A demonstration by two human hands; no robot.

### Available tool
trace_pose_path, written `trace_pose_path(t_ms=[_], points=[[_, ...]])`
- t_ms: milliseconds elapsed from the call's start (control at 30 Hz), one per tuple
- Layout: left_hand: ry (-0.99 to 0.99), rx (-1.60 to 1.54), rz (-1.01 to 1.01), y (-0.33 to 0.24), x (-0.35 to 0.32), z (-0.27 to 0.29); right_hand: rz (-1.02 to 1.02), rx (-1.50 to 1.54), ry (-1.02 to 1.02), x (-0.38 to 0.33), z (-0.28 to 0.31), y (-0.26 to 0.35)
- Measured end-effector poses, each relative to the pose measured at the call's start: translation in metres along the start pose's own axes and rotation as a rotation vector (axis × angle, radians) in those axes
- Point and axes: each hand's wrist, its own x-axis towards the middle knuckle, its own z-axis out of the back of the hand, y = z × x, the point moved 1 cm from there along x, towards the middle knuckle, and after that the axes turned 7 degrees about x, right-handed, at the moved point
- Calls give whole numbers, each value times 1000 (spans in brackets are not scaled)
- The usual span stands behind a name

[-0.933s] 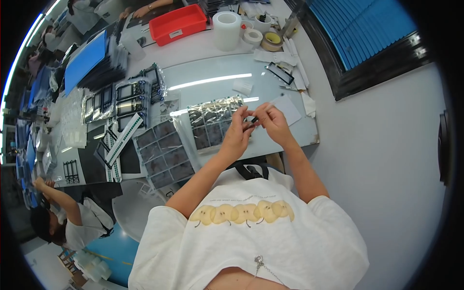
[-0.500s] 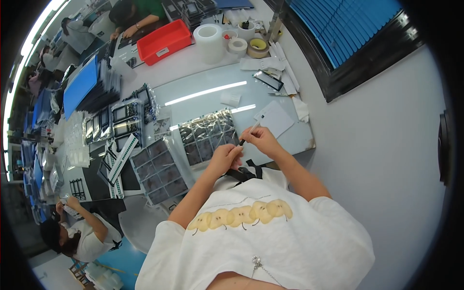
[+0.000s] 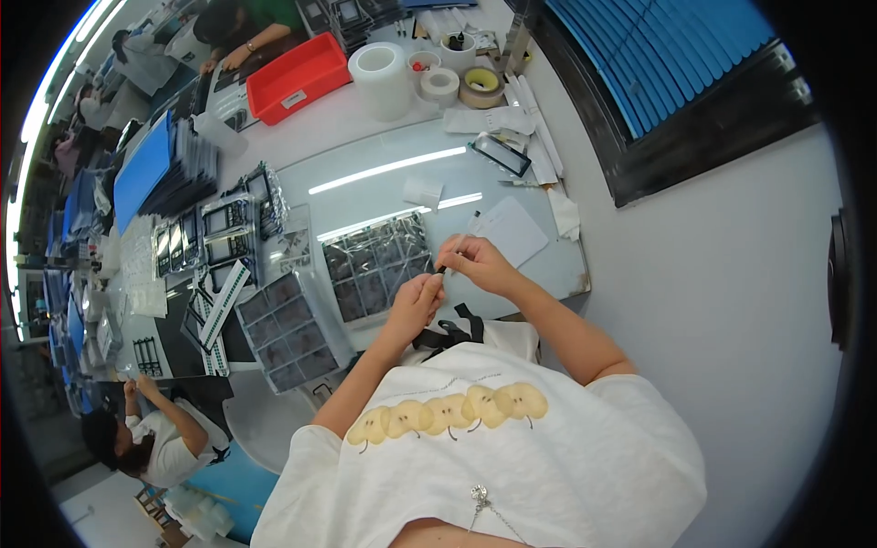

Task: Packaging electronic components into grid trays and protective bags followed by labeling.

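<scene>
- Right hand (image 3: 480, 266): pinched on pen (image 3: 471, 225), at left hand's (image 3: 417, 304) 1 o'clock.
- Left hand: curled at pen's dark end; grip, can't tell.
- Pen handling looks underway; what's left, unclear.
- Gridded packet (image 3: 375, 268): left hand's 10 o'clock.

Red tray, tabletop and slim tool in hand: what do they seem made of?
Red tray: probably plastic, smooth, evenly coloured. Tabletop: glossy, likely glass or clear plastic, reflecting light streaks. Slim tool: perhaps plastic, pale shaft with dark ends; finish too small to settle.
</scene>
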Motion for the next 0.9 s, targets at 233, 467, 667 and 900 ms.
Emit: trace_pose_path(t_ms=[233,467,667,900], points=[[144,-353,163,-3,55,4,-142,231,-183,24,1,-8],[-1,52,253,5,110,-7,-414,-1039,-462,55,115,-22],[47,39,311,1,126,0,-336,-1084,-953,91,230,14],[54,124,267,-17,129,-2,-83,-774,-1030,119,273,-9]])
